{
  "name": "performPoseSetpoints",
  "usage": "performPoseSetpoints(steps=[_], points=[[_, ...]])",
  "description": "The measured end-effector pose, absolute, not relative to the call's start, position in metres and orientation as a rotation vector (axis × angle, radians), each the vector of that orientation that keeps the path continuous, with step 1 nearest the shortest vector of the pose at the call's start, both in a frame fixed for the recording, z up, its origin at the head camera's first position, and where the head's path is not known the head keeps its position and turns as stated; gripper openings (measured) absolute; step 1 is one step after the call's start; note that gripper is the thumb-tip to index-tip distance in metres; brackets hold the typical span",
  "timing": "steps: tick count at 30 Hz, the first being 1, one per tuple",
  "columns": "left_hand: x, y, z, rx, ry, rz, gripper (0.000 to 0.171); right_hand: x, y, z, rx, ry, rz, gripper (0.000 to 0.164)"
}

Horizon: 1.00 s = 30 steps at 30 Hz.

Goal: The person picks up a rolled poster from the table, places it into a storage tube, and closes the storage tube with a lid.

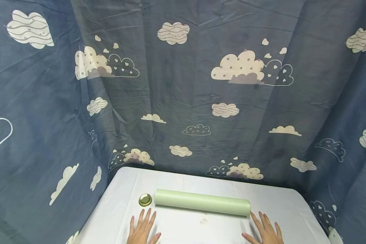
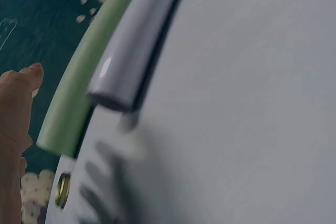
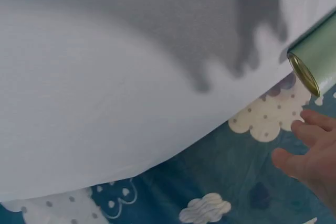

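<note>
A long pale green tube (image 1: 202, 202) lies across the table, with a round gold lid (image 1: 145, 200) just off its left end. My left hand (image 1: 141, 230) is spread, palm down, in front of the lid; nothing is in it. Fingers apart, my right hand (image 1: 263, 231) is just in front of the tube's right end, holding nothing; whether a fingertip touches the tube I cannot tell. In the right wrist view, that end of the green tube (image 3: 320, 59) has a gold rim. A pale greyish cylinder (image 2: 131, 51) lies alongside the green tube in the left wrist view; the head view does not show it.
The white-covered table (image 1: 280, 203) has rounded far corners and a few faint brownish marks (image 1: 203, 221) near its middle. Dark blue cloud-patterned curtains (image 1: 177, 88) hang close behind the table and on both sides.
</note>
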State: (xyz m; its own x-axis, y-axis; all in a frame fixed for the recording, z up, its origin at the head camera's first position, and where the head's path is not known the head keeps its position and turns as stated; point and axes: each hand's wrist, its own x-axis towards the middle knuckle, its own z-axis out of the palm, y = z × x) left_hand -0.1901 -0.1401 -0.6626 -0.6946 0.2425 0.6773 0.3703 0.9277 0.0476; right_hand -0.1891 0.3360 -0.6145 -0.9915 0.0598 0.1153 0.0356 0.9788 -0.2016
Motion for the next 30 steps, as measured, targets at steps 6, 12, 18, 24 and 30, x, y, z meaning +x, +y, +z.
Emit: performPoseSetpoints(steps=[6, 12, 18, 24, 30], points=[[-0.188, -0.102, -0.686, -0.567, -2.281, 0.066, 0.091, -0.209, 0.319, -0.61, 0.039, -2.928, 0.258, 0.099], [-0.189, -0.072, -0.701, -0.659, -2.295, 0.19, 0.077, -0.231, 0.307, -0.607, 0.132, -2.848, 0.275, 0.094], [-0.191, -0.054, -0.712, -0.758, -2.273, 0.227, 0.057, -0.253, 0.299, -0.612, 0.231, -2.78, 0.261, 0.093], [-0.185, -0.043, -0.709, -0.856, -2.349, 0.19, 0.058, -0.274, 0.287, -0.617, 0.328, -2.718, 0.268, 0.09], [-0.18, -0.041, -0.705, -0.914, -2.485, 0.065, 0.055, -0.293, 0.278, -0.623, 0.39, -2.692, 0.335, 0.086]])
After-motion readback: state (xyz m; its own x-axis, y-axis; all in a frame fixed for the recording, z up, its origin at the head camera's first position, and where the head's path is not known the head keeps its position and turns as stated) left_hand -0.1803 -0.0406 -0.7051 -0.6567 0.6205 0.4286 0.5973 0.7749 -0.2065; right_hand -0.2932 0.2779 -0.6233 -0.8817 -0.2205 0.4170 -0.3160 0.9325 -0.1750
